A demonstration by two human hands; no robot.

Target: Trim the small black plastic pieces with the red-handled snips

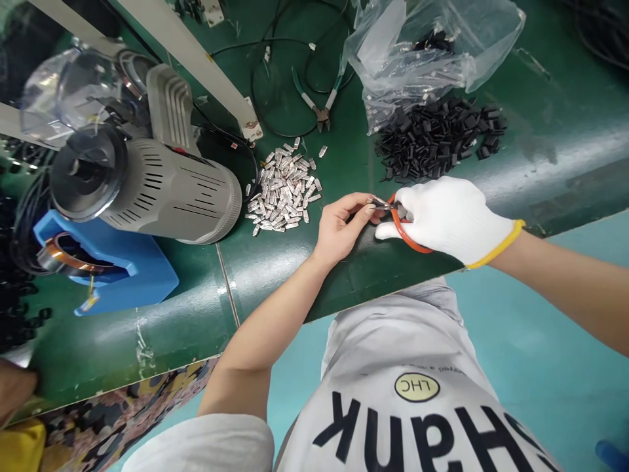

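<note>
Near the table's (191, 278) edge, the left hand (339, 229) pinches a small piece (376, 200), mostly hidden, at the pliers' tip, probably to steady it, while the gloved right hand (447, 216) grips the orange pliers (401, 227) and metal parts (285, 190) and black parts (432, 141) lie heaped beyond, seemingly for easy reach.

Grey vented machine (177, 183), blue tape dispenser (154, 272) beside it, green-handled cutters (322, 118), looped black cable (289, 39)
</note>
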